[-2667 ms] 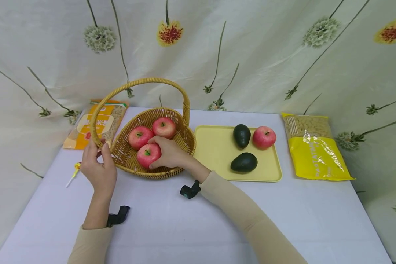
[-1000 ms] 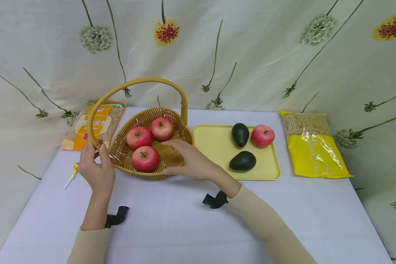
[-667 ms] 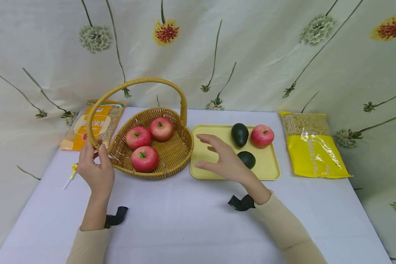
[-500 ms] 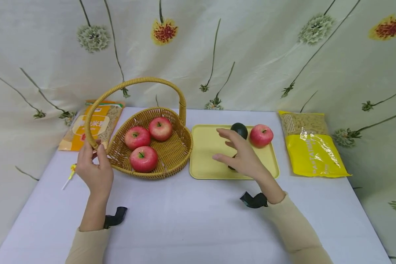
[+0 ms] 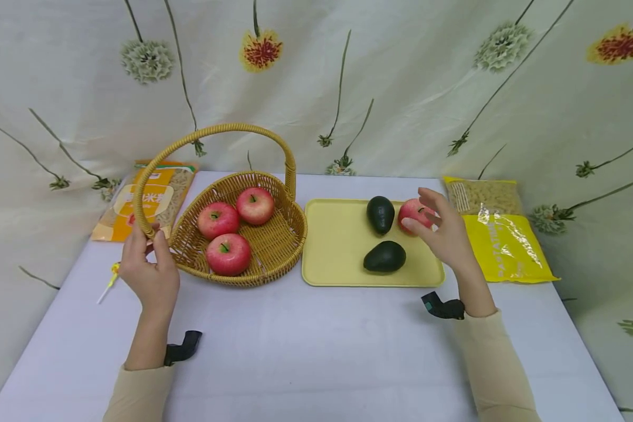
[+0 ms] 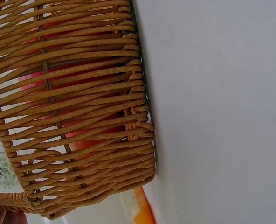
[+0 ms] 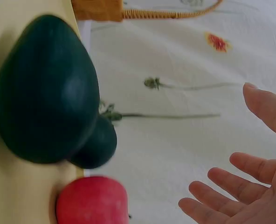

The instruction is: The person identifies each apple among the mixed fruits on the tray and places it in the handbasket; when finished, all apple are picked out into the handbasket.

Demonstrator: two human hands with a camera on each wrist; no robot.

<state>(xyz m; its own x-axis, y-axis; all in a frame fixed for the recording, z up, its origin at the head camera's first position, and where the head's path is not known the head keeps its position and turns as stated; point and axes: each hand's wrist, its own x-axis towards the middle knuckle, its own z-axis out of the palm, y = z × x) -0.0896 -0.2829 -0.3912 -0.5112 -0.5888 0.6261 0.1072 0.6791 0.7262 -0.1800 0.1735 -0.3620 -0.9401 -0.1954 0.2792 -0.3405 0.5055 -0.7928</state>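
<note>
My left hand (image 5: 150, 272) grips the lower left end of the handle (image 5: 211, 133) of a wicker basket (image 5: 271, 252). Three red apples (image 5: 228, 254) lie inside it. In the left wrist view the basket's woven side (image 6: 72, 107) fills much of the picture, and only a bit of that hand's fingers shows at the lower left corner. My right hand (image 5: 448, 234), fingers spread and holding nothing, is over the right end of a yellow tray (image 5: 329, 246). It partly covers a red apple (image 5: 412, 214) there. Two dark green avocados (image 5: 384, 257) lie left of this apple.
An orange bag of pasta (image 5: 153, 202) lies behind the basket at the left, with a yellow lollipop (image 5: 109, 281) in front of it. Right of the tray lies a yellow pasta bag (image 5: 506, 246). A floral cloth (image 5: 401, 88) hangs behind the white table (image 5: 306, 351).
My right hand has let go of the front apple in the basket and moved right, across the tray to the apple at its right end. The left hand keeps its grip on the handle.
</note>
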